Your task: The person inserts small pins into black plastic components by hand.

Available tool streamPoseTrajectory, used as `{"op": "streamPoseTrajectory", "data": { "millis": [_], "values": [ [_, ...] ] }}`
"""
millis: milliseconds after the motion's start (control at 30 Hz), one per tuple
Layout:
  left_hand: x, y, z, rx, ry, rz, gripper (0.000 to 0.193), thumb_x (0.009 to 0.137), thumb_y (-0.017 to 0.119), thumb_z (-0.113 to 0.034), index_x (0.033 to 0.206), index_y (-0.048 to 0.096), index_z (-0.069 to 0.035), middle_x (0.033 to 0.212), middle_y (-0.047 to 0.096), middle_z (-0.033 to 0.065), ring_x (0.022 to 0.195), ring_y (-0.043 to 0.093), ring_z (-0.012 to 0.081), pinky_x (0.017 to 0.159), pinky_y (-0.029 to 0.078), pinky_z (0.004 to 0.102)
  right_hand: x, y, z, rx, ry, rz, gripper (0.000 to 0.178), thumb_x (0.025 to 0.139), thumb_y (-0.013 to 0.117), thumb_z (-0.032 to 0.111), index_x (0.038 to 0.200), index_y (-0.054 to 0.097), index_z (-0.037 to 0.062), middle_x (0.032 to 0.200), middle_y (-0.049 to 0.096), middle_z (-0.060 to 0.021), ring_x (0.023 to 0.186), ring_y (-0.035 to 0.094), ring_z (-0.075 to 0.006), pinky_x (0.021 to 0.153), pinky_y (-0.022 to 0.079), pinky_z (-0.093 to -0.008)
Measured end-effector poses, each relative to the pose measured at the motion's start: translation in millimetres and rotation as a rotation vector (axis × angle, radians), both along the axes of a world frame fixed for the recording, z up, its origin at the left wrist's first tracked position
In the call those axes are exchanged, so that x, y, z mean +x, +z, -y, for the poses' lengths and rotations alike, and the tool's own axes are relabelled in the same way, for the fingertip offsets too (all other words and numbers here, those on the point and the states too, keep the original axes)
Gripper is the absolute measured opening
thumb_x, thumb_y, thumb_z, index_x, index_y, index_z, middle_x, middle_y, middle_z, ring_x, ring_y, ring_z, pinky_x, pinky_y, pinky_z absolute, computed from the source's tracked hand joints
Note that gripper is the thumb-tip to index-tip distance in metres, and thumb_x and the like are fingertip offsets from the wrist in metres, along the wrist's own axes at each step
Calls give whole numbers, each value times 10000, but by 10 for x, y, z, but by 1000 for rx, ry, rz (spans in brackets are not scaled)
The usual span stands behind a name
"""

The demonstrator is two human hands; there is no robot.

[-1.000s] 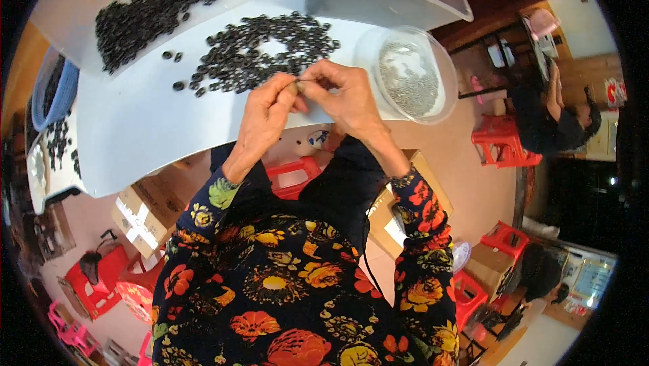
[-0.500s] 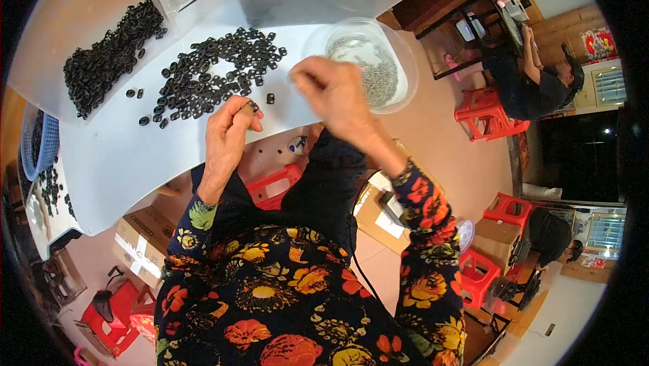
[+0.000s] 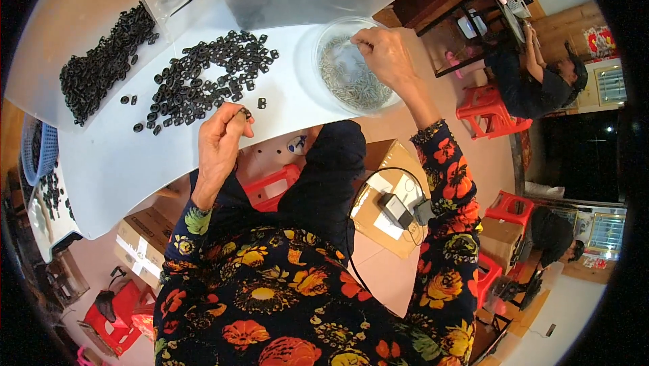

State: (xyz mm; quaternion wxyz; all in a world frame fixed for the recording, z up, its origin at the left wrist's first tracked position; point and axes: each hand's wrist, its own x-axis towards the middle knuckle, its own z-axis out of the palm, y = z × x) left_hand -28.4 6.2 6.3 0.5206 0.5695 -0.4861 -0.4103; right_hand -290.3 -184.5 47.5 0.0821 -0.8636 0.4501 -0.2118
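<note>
My left hand is closed in a pinch on a small black two-holed part, close to the table's front edge. Over the round clear tub hangs my right hand, its fingertips pressed together; whether anything sits between them is too small to tell. Many thin silvery metal pins lie in that tub. Beyond my left hand spreads a loose pile of black two-holed parts on the white table. One single black part lies just right of the left hand.
A large clear bin of black parts stands at the back. On the left a translucent sheet or tray carries another heap, near a blue basket. A cardboard box with a power adapter is below right. One person sits at the far right.
My right hand has moved right, from near the left hand to above the tub of pins. The left hand stays pinched around its black part and has shifted slightly left and down.
</note>
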Motion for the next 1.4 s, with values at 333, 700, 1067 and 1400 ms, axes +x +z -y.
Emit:
{"op": "streamPoseTrajectory", "data": {
  "millis": [333, 700, 1067, 1400],
  "values": [
    [11, -20, -21, 7, -2, -9, 145, 911, 487, -81, 908, 587, 24, 677, 584, 35, 663, 521, 74, 629, 422, 221, -106, -79, 104, 89, -40, -108, 135, 769, 585, 67, 834, 700, 39, 808, 644, -209, 764, 640, -370, 713, 516, -428],
    [16, -32, -21, -36, -18, -28, 144, 909, 485, -67, 906, 581, 39, 734, 591, 50, 660, 535, 77, 627, 423, 218, -105, -38, 112, 17, -17, -27, 108, 774, 643, 38, 862, 689, -2, 763, 656, -178, 688, 634, -287, 664, 509, -359],
    [10, 15, -34, -37, -26, -42, 138, 875, 467, -35, 887, 575, 51, 731, 573, 51, 669, 538, 85, 638, 430, 222, 79, -2, 125, -125, 114, -327, 97, 743, 560, 39, 713, 608, -39, 740, 600, -241, 691, 600, -391, 646, 496, -421],
    [63, -27, -24, -7, -5, -91, 157, 877, 451, -50, 883, 580, 40, 724, 576, 45, 681, 549, 90, 643, 437, 228, 397, 372, -245, 94, -5, -10, 140, 689, 629, 35, 811, 647, -29, 710, 636, -182, 652, 639, -299, 635, 525, -355]
  ]
}}
